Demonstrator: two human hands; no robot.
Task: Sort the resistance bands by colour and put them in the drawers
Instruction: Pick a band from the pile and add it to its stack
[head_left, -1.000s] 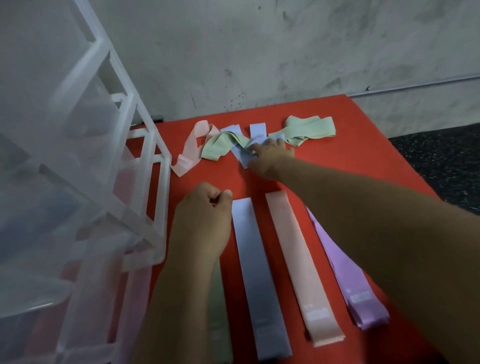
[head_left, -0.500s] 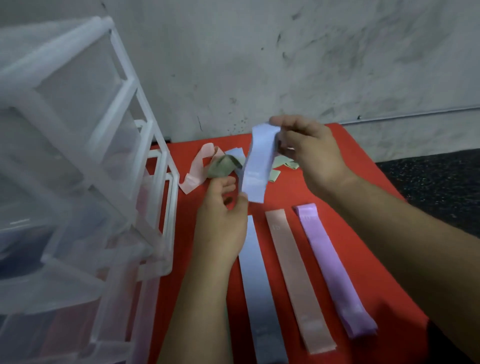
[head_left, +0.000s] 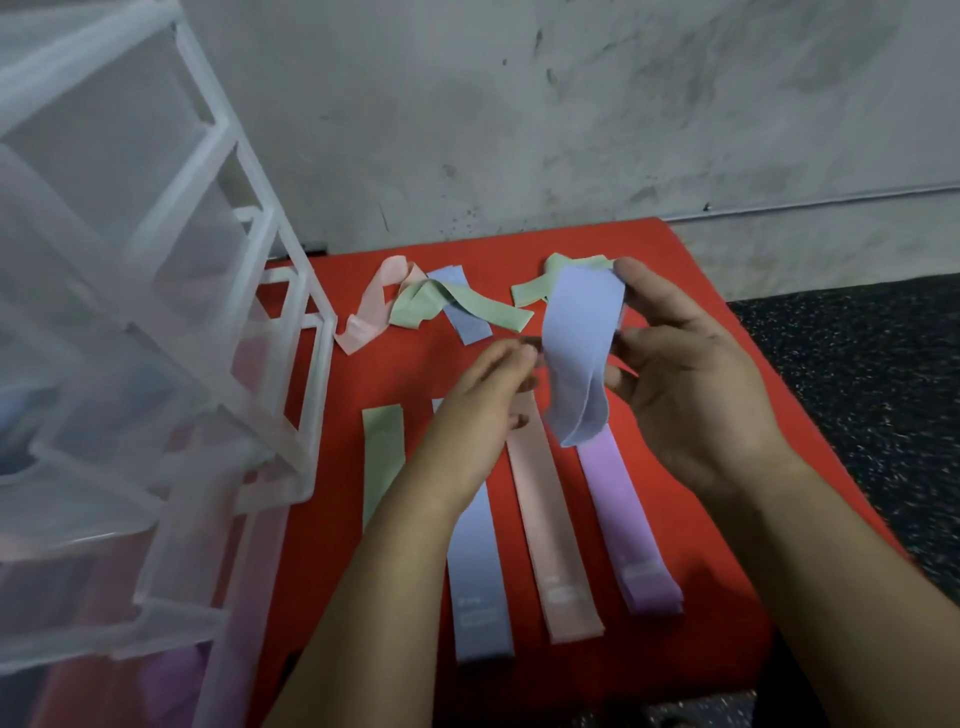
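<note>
A light blue band (head_left: 579, 353) hangs folded in the air above the red mat (head_left: 727, 545). My right hand (head_left: 691, 384) grips its upper part between thumb and fingers. My left hand (head_left: 478, 410) has its curled fingertips at the band's left edge; contact is unclear. Below them lie straight bands side by side: green (head_left: 383, 457), blue (head_left: 478, 582), pink (head_left: 550, 530) and purple (head_left: 623, 509). At the mat's back lie loose bands: pink (head_left: 371, 306), green (head_left: 467, 309), blue (head_left: 470, 327), and another green (head_left: 535, 283) partly behind the held band.
A translucent plastic drawer unit (head_left: 156, 312) stands at the left, its frame reaching onto the mat's left side. A grey wall (head_left: 519, 130) rises behind the mat. Dark speckled floor (head_left: 857, 389) lies to the right of the mat's edge.
My right hand picked the blue band out of the back pile and lifted it over the sorted bands. My left hand rose from the mat to the band.
</note>
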